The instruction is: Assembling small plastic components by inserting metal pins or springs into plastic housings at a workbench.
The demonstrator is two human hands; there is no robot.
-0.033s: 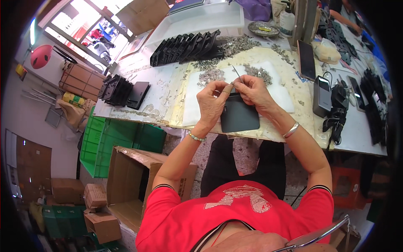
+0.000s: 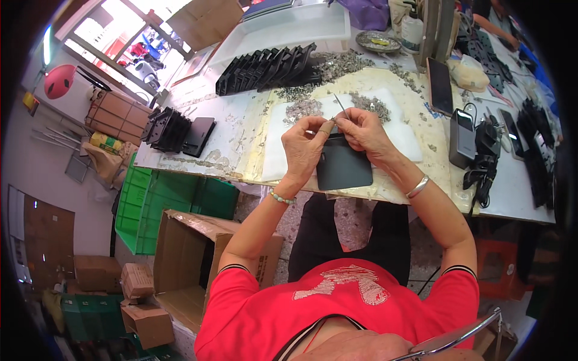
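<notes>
My right hand (image 2: 363, 133) pinches a thin, pointed metal tool (image 2: 341, 106) that sticks up and away between its fingers. Close against it, my left hand (image 2: 306, 146) has thumb and forefinger pressed together; whatever they hold is too small to make out. Both hands meet over the far edge of a flat black panel (image 2: 344, 167) near the table's front. Under the panel is a white foam pad (image 2: 398, 137). Two heaps of small metal pieces, a left heap (image 2: 303, 110) and a right heap (image 2: 372, 106), lie on the pad beyond my fingers.
A row of black frames (image 2: 262, 69) stands behind, before a white bin (image 2: 289, 30). More black parts (image 2: 165, 129) sit at the table's left. A phone (image 2: 439, 85), a grey device (image 2: 462, 138) and cables lie right. An open carton (image 2: 186, 265) stands on the floor beside me.
</notes>
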